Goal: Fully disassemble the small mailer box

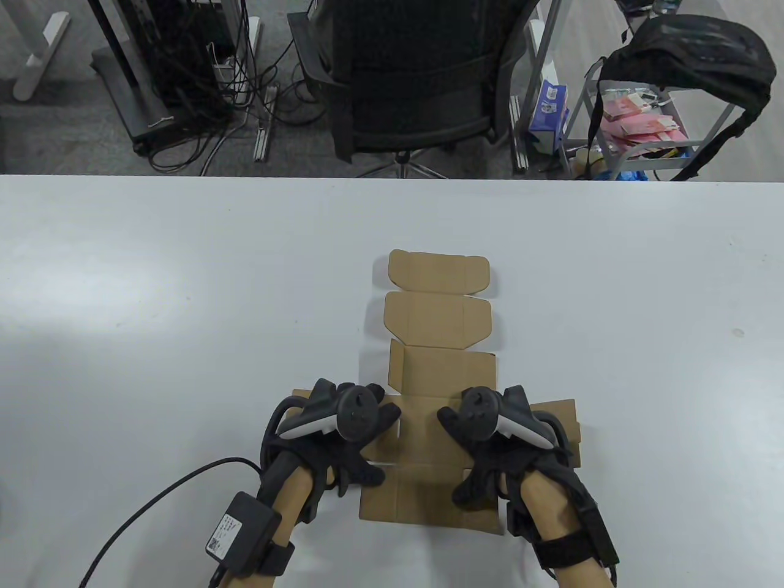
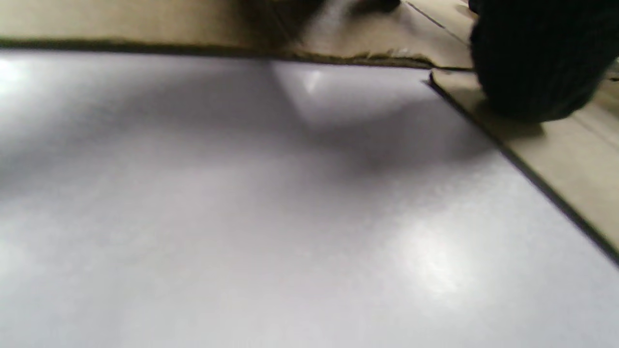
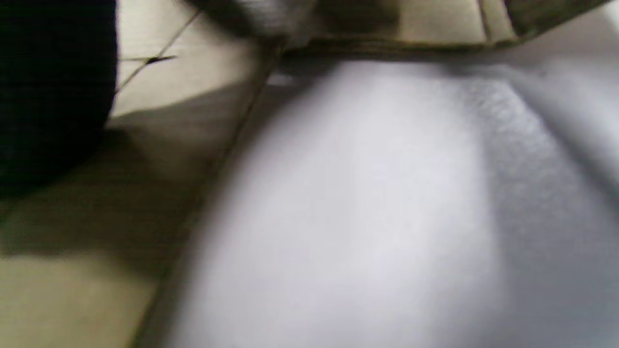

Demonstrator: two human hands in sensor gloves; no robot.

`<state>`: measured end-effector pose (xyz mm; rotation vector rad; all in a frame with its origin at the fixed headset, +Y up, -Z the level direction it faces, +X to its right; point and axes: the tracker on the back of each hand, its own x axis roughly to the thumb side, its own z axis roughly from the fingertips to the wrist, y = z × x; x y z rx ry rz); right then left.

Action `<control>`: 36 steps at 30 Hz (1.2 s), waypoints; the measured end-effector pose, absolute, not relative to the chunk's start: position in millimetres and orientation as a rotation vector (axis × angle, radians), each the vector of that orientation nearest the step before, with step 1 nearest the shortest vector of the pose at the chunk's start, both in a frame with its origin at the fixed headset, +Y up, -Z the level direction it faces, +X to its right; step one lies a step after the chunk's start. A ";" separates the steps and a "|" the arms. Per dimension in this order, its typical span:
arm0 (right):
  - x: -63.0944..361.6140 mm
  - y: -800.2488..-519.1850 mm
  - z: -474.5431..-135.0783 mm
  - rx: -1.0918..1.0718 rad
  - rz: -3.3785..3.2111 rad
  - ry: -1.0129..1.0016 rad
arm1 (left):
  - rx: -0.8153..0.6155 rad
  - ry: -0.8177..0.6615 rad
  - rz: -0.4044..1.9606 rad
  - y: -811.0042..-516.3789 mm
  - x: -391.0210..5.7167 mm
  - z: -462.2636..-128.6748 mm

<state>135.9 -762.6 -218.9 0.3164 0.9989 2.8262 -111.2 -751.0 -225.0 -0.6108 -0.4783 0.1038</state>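
The brown cardboard mailer box (image 1: 438, 367) lies unfolded and nearly flat on the white table (image 1: 153, 306), its panels running from the middle toward the front edge. My left hand (image 1: 343, 438) rests flat on the box's left side flap and near panel. My right hand (image 1: 490, 444) rests flat on the right side flap. In the left wrist view a gloved finger (image 2: 537, 63) presses on the cardboard (image 2: 556, 159). In the right wrist view a dark gloved finger (image 3: 48, 87) lies on the cardboard (image 3: 72, 270).
A black office chair (image 1: 416, 79) stands behind the table's far edge. A cart with pink packets (image 1: 643, 122) and a black backpack (image 1: 692, 49) stands at the back right. A black cable (image 1: 153, 508) runs from my left wrist across the table's front left.
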 end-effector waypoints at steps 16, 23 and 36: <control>146.2 -763.8 -212.7 0.364 2.716 0.892 | -0.561 -0.518 0.119 -750.1 -109.3 -213.3; 151.5 -732.6 -198.2 0.450 2.621 0.442 | -0.307 -0.556 0.055 -720.6 -105.8 -197.0; 159.5 -735.0 -197.5 0.322 2.666 0.335 | -0.151 -0.567 0.142 -712.3 -103.8 -191.2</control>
